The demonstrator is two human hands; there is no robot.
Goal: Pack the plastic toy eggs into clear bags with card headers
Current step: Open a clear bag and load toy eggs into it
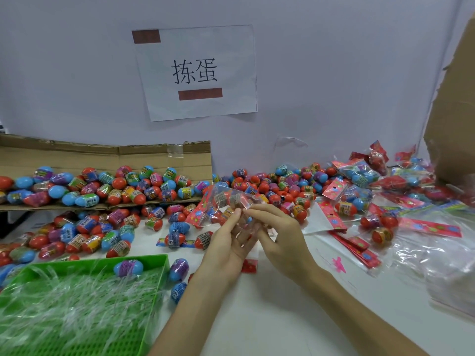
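Hands meet above the worktop (282,317): left hand (226,242) and right hand (280,237) both pinch the end of a clear bag (241,201) holding several toy eggs (227,197), its red card header (199,210) angled down to the left. Behind lie heaped loose eggs (272,191); a green tray (156,263) sits to the left.

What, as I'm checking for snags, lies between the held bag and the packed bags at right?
Nothing tall. The left hand and right hand hold the clear bag raised; only loose eggs and flat empty bags lie on the way to the packed bags.
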